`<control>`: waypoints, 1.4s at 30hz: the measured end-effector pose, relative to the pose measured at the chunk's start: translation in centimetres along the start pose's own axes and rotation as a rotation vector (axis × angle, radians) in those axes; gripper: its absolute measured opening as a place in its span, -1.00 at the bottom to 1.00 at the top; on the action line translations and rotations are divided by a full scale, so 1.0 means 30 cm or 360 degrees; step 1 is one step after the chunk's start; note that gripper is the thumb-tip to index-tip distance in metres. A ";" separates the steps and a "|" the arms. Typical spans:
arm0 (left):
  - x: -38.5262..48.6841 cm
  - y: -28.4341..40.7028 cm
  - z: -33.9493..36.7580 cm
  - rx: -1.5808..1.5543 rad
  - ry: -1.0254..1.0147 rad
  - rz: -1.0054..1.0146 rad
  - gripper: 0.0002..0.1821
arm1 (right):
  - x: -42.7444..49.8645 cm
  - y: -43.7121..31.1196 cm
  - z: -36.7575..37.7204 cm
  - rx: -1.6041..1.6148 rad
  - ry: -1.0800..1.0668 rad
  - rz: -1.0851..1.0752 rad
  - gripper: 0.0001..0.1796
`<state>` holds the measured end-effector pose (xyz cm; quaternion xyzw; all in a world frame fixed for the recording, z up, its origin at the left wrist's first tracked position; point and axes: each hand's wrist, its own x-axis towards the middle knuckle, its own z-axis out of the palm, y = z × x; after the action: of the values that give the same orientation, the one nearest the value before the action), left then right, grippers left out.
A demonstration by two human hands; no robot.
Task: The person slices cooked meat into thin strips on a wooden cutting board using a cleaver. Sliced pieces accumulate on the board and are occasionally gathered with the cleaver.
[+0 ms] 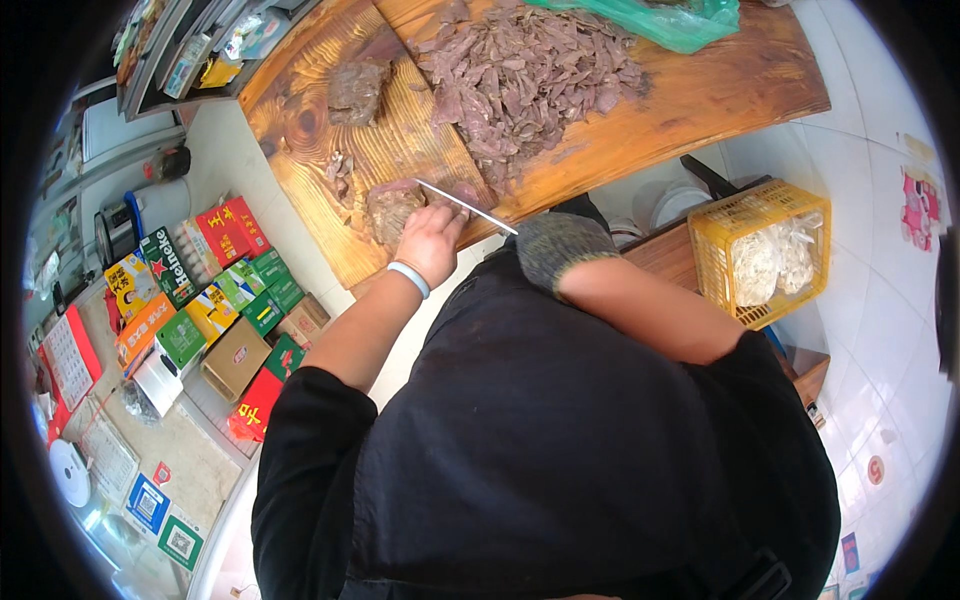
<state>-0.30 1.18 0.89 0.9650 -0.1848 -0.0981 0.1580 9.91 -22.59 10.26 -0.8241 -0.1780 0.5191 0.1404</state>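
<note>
On the wooden cutting board [300, 180] lies a chunk of cooked meat [391, 211]. My left hand [433, 238], bare with a pale band at the wrist, rests at the chunk's right side, fingers bent beside the blade. A knife [465, 205] seen edge-on as a thin bright line runs from the chunk to my right hand [562, 244], which wears a grey knitted glove and is closed round the handle end. A second block of meat [358, 92] sits farther up the board. Meat scraps [339, 174] lie between. Beyond the board is a large heap of sliced meat [525, 82].
A green plastic bag [675, 22] lies at the table's far side. To the right, a yellow plastic crate [757, 322] holds bagged pale food. Stacked cartons [236, 358] stand on the left, beside a counter [187, 442]. The wooden table's near edge [637, 166] runs close to my right hand.
</note>
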 end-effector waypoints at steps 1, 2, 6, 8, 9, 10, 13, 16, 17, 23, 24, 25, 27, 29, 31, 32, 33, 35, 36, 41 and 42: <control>0.000 0.003 0.004 -0.0016 0.0008 -0.0020 -0.56 | 0.012 -0.018 -0.015 0.0016 -0.0001 -0.0018 -0.59; 0.002 0.004 0.007 -0.0026 0.0047 -0.0028 -0.57 | 0.007 -0.028 -0.021 -0.0018 0.0046 -0.0039 -0.59; -0.003 0.017 0.013 0.0005 0.0065 -0.0073 -0.55 | -0.019 0.005 -0.056 -0.0157 -0.0022 0.0012 -0.59; 0.000 0.034 0.015 -0.0016 0.0083 -0.0135 -0.53 | -0.041 0.059 -0.080 -0.0213 0.0041 0.0009 -0.59; 0.009 0.044 0.015 -0.0025 0.0102 -0.0151 -0.52 | -0.046 0.082 -0.093 -0.0237 0.0084 0.0012 -0.59; 0.029 0.053 0.015 -0.0069 0.0260 -0.0101 -0.49 | -0.041 0.103 -0.111 -0.0214 0.0128 0.0077 -0.60; 0.114 0.097 0.009 -0.0215 0.0323 -0.0222 -0.47 | -0.041 0.170 -0.164 -0.0246 0.0551 0.0033 -0.64; 0.239 0.131 -0.006 -0.0309 0.0392 -0.0250 -0.42 | -0.043 0.225 -0.224 -0.0334 0.0618 -0.0083 -0.68; 0.272 0.129 -0.018 -0.0341 0.0421 -0.0208 -0.40 | -0.041 0.236 -0.242 -0.0436 0.0627 -0.0169 -0.67; 0.198 0.008 -0.136 -0.0094 0.0657 -0.0490 -0.31 | -0.025 0.219 -0.253 -0.0103 0.0471 0.0109 -0.60; 0.155 -0.011 -0.155 -0.0010 0.0616 -0.0651 -0.23 | -0.016 0.208 -0.250 -0.0105 0.0445 0.0088 -0.60; 0.114 -0.026 -0.170 0.0070 0.0575 -0.0809 -0.15 | -0.008 0.199 -0.248 -0.0107 0.0410 0.0091 -0.61; 0.059 -0.040 -0.182 0.0061 0.0376 -0.1003 -0.08 | 0.008 0.182 -0.249 -0.0123 0.0352 0.0029 -0.60; 0.029 -0.046 -0.181 0.0023 0.0111 -0.1166 -0.10 | 0.028 0.166 -0.258 -0.0136 0.0298 -0.0006 -0.60; 0.022 -0.064 -0.173 -0.0087 0.0078 -0.1179 -0.18 | 0.048 0.150 -0.272 -0.0144 0.0242 -0.0030 -0.60; 0.021 -0.086 -0.170 -0.0115 0.0033 -0.1183 -0.21 | 0.059 0.142 -0.280 -0.0152 0.0208 -0.0041 -0.60; 0.017 -0.110 -0.168 -0.0145 0.0011 -0.1175 -0.23 | 0.072 0.133 -0.289 -0.0163 0.0173 -0.0054 -0.60; -0.009 -0.173 -0.170 -0.0455 0.0108 -0.1258 -0.23 | 0.091 0.120 -0.303 -0.0196 0.0144 -0.0087 -0.59; -0.029 -0.208 -0.173 -0.0606 0.0175 -0.1287 -0.23 | 0.099 0.114 -0.310 -0.0213 0.0153 -0.0105 -0.58; -0.126 -0.309 -0.149 -0.1605 0.0506 -0.1776 -0.40 | 0.126 0.095 -0.332 -0.0210 0.0262 -0.0232 -0.58; -0.130 -0.308 -0.132 -0.1702 0.0539 -0.1851 -0.61 | 0.128 0.093 -0.335 -0.0225 0.0259 -0.0243 -0.58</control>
<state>0.13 11.91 1.94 0.7023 0.4453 -0.0923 0.5477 20.94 -23.89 10.23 -0.8554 -0.2644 0.4245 0.1350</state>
